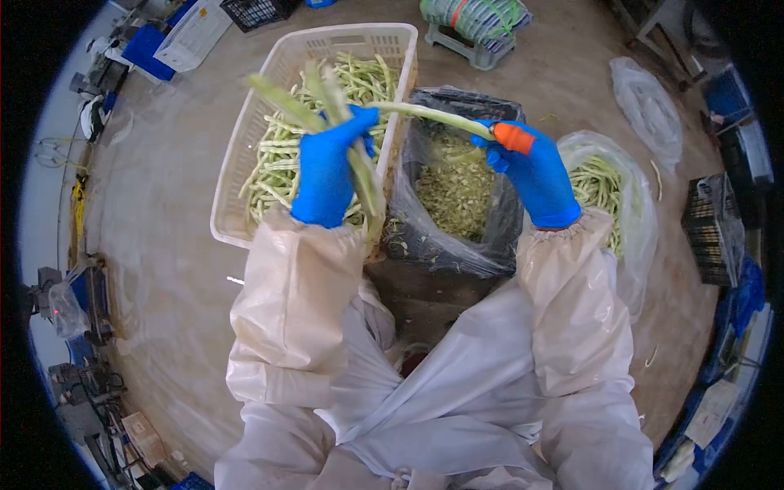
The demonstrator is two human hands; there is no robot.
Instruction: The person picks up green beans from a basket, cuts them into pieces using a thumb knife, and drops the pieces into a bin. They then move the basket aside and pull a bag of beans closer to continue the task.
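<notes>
My left hand (pixel 327 175), in a blue glove, is closed around several long flat green beans that stick out above and below the fist. One more green bean (pixel 433 113) stretches from this hand across to my right hand (pixel 535 175). My right hand, also gloved in blue, pinches the far end of that bean; an orange cover (pixel 513 138) wraps one of its digits. Below the bean is a black-lined bin (pixel 398 237) with small cut green pieces (pixel 461 196) inside. Behind my left hand, a white crate (pixel 233 192) is heaped with whole beans.
At right, a clear plastic bag (pixel 641 245) holds more green beans (pixel 596 184). Another crumpled clear bag (pixel 649 106) lies on the floor beyond. A bundle on a grey stool (pixel 469 49) stands at the back. Dark crates (pixel 709 229) line the right edge.
</notes>
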